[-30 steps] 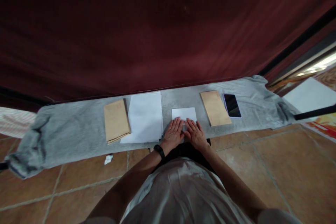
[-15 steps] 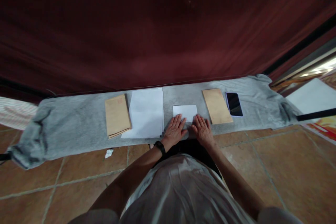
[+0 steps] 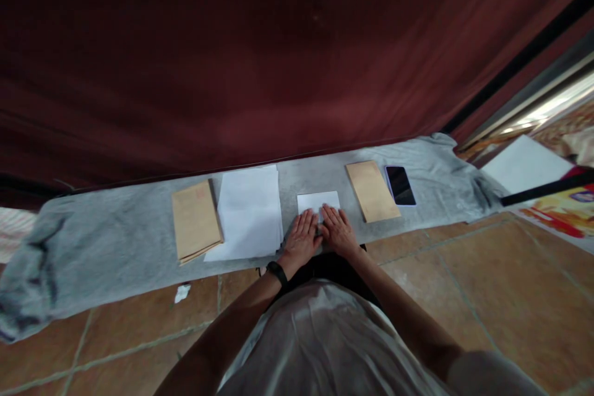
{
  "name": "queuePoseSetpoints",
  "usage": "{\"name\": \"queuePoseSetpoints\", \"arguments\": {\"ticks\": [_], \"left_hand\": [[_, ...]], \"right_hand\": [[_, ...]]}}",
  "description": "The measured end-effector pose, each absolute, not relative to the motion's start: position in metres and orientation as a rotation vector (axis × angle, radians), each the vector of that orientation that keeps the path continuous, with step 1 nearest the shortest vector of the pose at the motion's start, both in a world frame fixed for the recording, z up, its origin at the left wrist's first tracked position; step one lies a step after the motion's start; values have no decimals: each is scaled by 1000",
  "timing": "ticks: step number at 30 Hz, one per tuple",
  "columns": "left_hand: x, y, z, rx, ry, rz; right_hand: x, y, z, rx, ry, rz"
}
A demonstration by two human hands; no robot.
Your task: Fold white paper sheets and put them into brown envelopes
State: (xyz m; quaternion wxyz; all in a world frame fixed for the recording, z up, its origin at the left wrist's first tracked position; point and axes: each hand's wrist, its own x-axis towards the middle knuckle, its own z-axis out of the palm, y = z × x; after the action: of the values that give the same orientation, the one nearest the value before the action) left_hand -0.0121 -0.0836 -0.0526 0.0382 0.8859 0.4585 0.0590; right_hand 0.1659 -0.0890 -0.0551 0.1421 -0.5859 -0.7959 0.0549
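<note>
A small white paper rectangle (image 3: 317, 199) lies on the grey cloth in front of my body. My left hand (image 3: 302, 240) rests flat on its lower left part, fingers stretched out. Flat on the lower right part lies my right hand (image 3: 338, 229), its fingers also extended and close to the left hand. The palms cover the paper's near edge. Left of my hands is a stack of larger white sheets (image 3: 250, 213), with brown envelopes (image 3: 195, 219) overlapping its left side. Another brown envelope (image 3: 372, 190) lies to the right.
A phone (image 3: 400, 185) with a dark screen lies right of the single envelope. Grey cloth (image 3: 120, 229) covers the long narrow surface, which a dark red panel (image 3: 278, 74) borders at the back. A white scrap (image 3: 182, 292) is on the tiled floor.
My right hand has moved left and further onto the small paper, nearer my left hand. The view has shifted and turned slightly, so the cloth and the things on it appear further left.
</note>
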Motion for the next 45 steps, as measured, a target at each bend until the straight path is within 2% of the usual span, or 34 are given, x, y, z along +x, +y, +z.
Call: {"name": "queuePoseSetpoints", "arguments": {"ticks": [10, 19, 26, 32, 41, 45], "left_hand": [[-13, -85, -49, 2682, 1450, 204], [-14, -81, -44, 2514, 1731, 239], [20, -52, -38, 2604, 1511, 209], [12, -32, -41, 2569, 1600, 138], [-7, -35, -41, 2493, 1741, 243], [0, -43, -37, 2559, 1640, 224]], "right_hand": [[197, -89, -59, -1823, -2204, 100], [196, -91, -62, -1820, -2176, 60], [196, -92, -64, -1804, -2163, 40], [195, -91, -63, -1819, -2161, 35], [195, -91, -59, -1812, -2134, 121], [194, -84, -52, -1905, -2032, 192]]}}
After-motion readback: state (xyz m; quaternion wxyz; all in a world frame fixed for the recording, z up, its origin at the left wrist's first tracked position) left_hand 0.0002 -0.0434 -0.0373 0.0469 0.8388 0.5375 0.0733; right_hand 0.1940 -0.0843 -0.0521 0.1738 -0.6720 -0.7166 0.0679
